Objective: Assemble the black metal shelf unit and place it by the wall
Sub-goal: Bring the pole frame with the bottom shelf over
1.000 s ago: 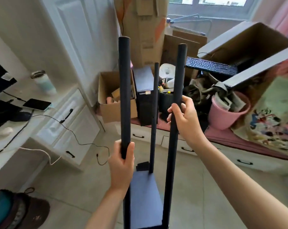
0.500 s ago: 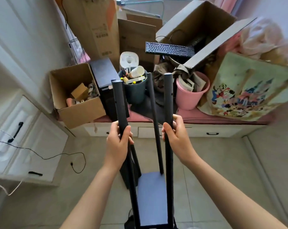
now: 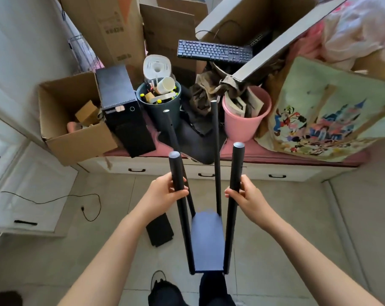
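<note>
The black metal shelf unit (image 3: 207, 241) stands upright on the tiled floor in front of me: several black poles rise from one dark shelf panel near the bottom. My left hand (image 3: 165, 193) grips the near left pole (image 3: 176, 173) just below its top. The near right pole (image 3: 236, 166) is gripped by my right hand (image 3: 246, 196) at about the same height. Both far poles (image 3: 215, 155) lean away toward the window bench. A loose black panel (image 3: 159, 230) lies flat on the floor left of the unit.
A low white drawer bench (image 3: 209, 171) ahead carries cardboard boxes (image 3: 72, 120), a black computer tower (image 3: 125, 111), a dark bin (image 3: 158, 107), a pink bucket (image 3: 244, 120), a keyboard (image 3: 213, 50) and a cartoon bag (image 3: 324, 115). White cabinets (image 3: 21, 184) and a cable (image 3: 55, 199) stand left. Shoes (image 3: 163, 290) are below.
The view has dropped to look down over the pole tops. Both hands have slid up to just under the tops of the near poles, and the unit stands straighter before me.
</note>
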{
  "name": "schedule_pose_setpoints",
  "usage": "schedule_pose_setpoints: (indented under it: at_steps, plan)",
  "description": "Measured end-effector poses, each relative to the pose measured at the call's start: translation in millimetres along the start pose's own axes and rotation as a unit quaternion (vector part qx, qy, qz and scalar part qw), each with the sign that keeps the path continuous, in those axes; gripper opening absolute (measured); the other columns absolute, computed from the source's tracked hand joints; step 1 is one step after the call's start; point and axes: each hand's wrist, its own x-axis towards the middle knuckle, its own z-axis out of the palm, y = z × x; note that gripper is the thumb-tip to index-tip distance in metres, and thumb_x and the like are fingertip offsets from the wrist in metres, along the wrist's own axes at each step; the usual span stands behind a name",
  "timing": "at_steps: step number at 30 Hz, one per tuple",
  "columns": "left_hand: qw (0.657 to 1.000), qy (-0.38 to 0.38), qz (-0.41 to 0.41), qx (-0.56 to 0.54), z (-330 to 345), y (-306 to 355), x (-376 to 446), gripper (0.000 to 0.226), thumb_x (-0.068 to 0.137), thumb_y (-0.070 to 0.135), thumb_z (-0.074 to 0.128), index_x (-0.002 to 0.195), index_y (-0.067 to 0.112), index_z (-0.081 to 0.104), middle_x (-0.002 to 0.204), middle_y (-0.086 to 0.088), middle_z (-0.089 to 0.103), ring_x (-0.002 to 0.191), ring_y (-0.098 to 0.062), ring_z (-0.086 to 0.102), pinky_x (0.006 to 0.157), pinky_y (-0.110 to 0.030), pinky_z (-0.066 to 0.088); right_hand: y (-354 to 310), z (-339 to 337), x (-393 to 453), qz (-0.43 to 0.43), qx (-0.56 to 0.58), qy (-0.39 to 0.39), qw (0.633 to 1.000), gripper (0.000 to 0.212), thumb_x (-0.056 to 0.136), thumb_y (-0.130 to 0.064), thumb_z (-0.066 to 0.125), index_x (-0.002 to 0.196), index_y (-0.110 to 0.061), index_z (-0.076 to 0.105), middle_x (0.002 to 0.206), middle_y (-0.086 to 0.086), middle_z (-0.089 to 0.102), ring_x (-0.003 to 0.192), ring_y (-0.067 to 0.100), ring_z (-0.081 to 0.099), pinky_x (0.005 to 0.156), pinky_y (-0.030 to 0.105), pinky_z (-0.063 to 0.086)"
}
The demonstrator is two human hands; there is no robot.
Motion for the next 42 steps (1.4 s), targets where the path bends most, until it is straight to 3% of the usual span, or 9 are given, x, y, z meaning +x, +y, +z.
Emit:
schedule_pose_setpoints:
  at_steps: [4,13,17,20,24,28,32,36,42]
  plan:
    - [0.999,0.002,-0.029,0.033,35.9,-2.8,22.9,0.026,0.088,0.018,0.077,0.095,0.036,0.06,0.092,0.011,0.073,0.088,0.005,0.068,0.077,-0.013,0.049,27.3,-31.6,20.7,0.013,-0.035,-0.024,0.999,0.011,0.098,-0.024,0.059,0.104,-0.029,0.051,0.1,-0.007,0.067,0.092,0.013,0.067,0.083,0.039,0.055]
    - [0.995,0.017,-0.1,0.023,109.9,-54.3,76.6,0.027,0.091,0.02,0.073,0.088,0.041,0.058,0.092,0.018,0.069,0.085,0.007,0.067,0.074,-0.013,0.045,95.7,-41.9,70.6,0.056,-0.048,0.004,0.997,0.025,0.099,-0.012,0.056,0.101,-0.032,0.042,0.1,-0.012,0.067,0.08,-0.006,0.064,0.061,0.01,0.042]
    - [0.988,0.011,-0.145,0.042,138.1,-88.5,98.6,0.028,0.09,0.02,0.074,0.085,0.042,0.057,0.09,0.02,0.066,0.088,0.003,0.065,0.071,-0.013,0.044,140.4,-29.9,86.3,0.1,-0.054,-0.002,0.993,0.024,0.095,-0.011,0.061,0.11,-0.024,0.047,0.1,-0.008,0.067,0.088,-0.004,0.063,0.07,0.014,0.044]
    - [0.982,0.021,-0.181,0.053,156.0,-117.3,112.7,0.026,0.09,0.02,0.075,0.084,0.038,0.058,0.087,0.015,0.067,0.087,-0.008,0.068,0.068,-0.021,0.047,167.8,-18.2,97.2,0.126,-0.052,-0.004,0.991,0.027,0.095,-0.012,0.063,0.112,-0.027,0.049,0.102,-0.006,0.067,0.091,0.001,0.064,0.071,0.013,0.044]
    - [0.971,0.02,-0.22,0.094,172.6,-151.7,124.3,0.014,0.092,0.027,0.073,0.104,0.029,0.067,0.1,0.007,0.072,0.097,-0.014,0.069,0.084,-0.033,0.054,193.3,1.6,110.3,0.141,-0.04,0.018,0.989,0.035,0.094,-0.007,0.064,0.112,-0.032,0.047,0.096,-0.013,0.06,0.085,-0.005,0.061,0.061,0.0,0.043]
    - [0.965,0.032,-0.237,0.11,181.9,-180.3,134.7,0.02,0.093,0.029,0.071,0.112,0.024,0.067,0.102,0.003,0.073,0.097,-0.016,0.069,0.087,-0.036,0.055,214.4,23.0,119.8,0.149,-0.031,0.037,0.988,0.037,0.093,-0.002,0.062,0.107,-0.032,0.044,0.094,-0.015,0.058,0.089,0.004,0.063,0.064,0.004,0.044]
    - [0.965,0.053,-0.243,0.079,191.6,-207.4,136.5,0.016,0.097,0.021,0.066,0.113,0.02,0.066,0.1,0.003,0.072,0.099,-0.016,0.067,0.081,-0.026,0.049,235.2,38.6,126.3,0.152,-0.021,0.04,0.987,0.029,0.095,-0.005,0.061,0.108,-0.028,0.051,0.101,-0.004,0.066,0.097,0.011,0.063,0.079,0.023,0.05]
    - [0.964,0.08,-0.252,0.036,201.0,-230.1,135.1,0.012,0.099,0.019,0.064,0.11,0.021,0.067,0.094,0.011,0.067,0.095,-0.011,0.062,0.071,-0.012,0.039,254.9,51.5,129.8,0.155,-0.013,0.045,0.987,0.026,0.095,-0.01,0.062,0.104,-0.033,0.054,0.099,-0.008,0.067,0.097,0.004,0.063,0.074,0.014,0.046]
    - [0.959,0.09,-0.264,-0.053,217.6,-244.7,141.9,0.025,0.101,0.016,0.059,0.122,0.029,0.064,0.111,0.008,0.068,0.107,-0.01,0.062,0.086,-0.016,0.043,272.6,70.8,131.4,0.179,0.007,0.068,0.981,0.028,0.096,-0.002,0.059,0.105,-0.028,0.057,0.094,-0.005,0.066,0.089,0.012,0.064,0.08,0.028,0.053]
